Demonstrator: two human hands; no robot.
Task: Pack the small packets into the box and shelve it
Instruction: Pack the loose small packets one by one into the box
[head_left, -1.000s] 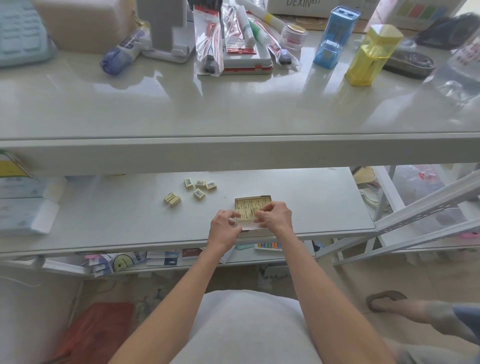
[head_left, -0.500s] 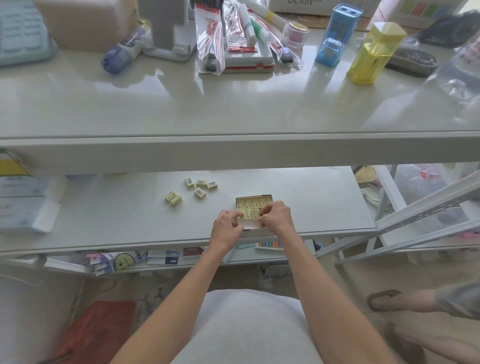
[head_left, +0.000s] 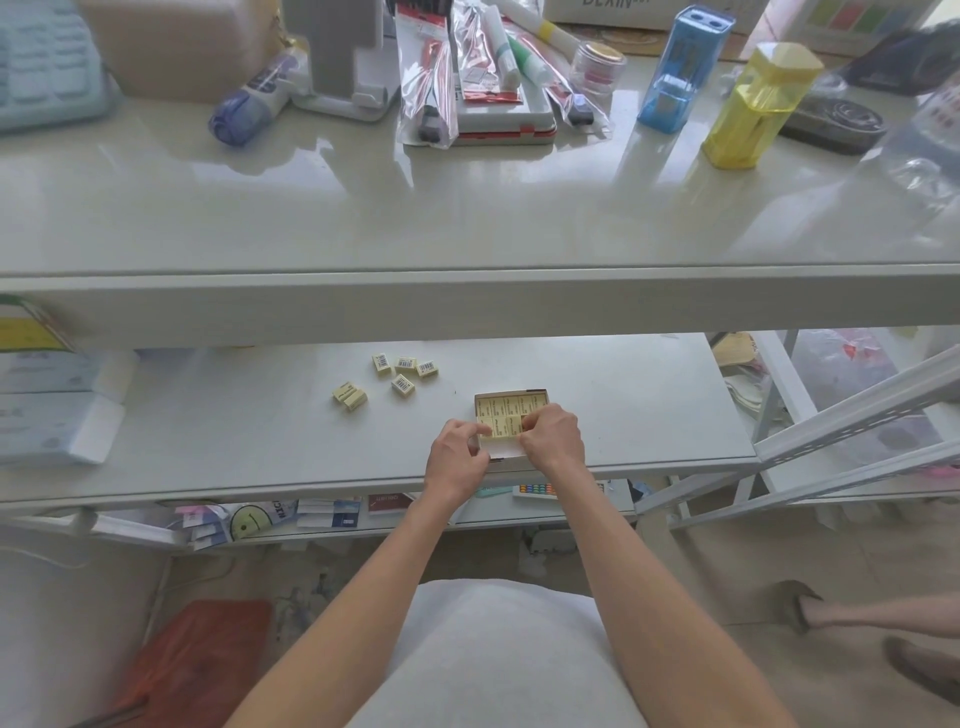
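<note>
A small open cardboard box (head_left: 540, 396) lies on the lower white shelf (head_left: 649, 415), with pale yellow packets (head_left: 501, 408) packed in rows inside. My left hand (head_left: 457, 457) grips the box's near left corner. My right hand (head_left: 553, 436) rests over the near right part, fingertips pressing on a packet inside. Several loose yellow packets lie to the left on the shelf: a group with barcodes (head_left: 405, 370) and a pair (head_left: 349, 396) nearer the left.
The upper shelf (head_left: 467, 218) overhangs the work area and holds a yellow container (head_left: 753, 106), a blue container (head_left: 680, 67), bagged pens and a stamp pad. White boxes (head_left: 52, 410) stand at the far left. Another person's feet (head_left: 841, 618) show at right.
My hands stay at the box with only small finger shifts. The other person's foot at the right has moved.
</note>
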